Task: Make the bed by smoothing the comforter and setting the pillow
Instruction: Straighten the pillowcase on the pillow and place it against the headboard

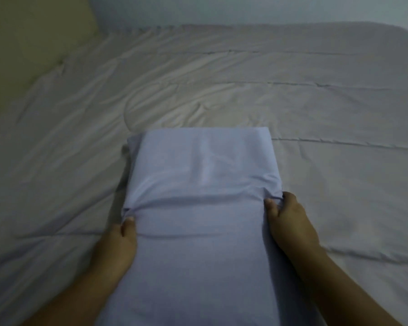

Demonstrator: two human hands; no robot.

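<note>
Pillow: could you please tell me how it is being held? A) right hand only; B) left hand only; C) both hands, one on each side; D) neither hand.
C: the left hand and the right hand each pinch one side of the pillow.

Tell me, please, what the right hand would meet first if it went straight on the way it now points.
The right hand grips the pillow, which lies right in its line. Pushed on together, they would probably meet only the wrinkled comforter beyond.
</note>
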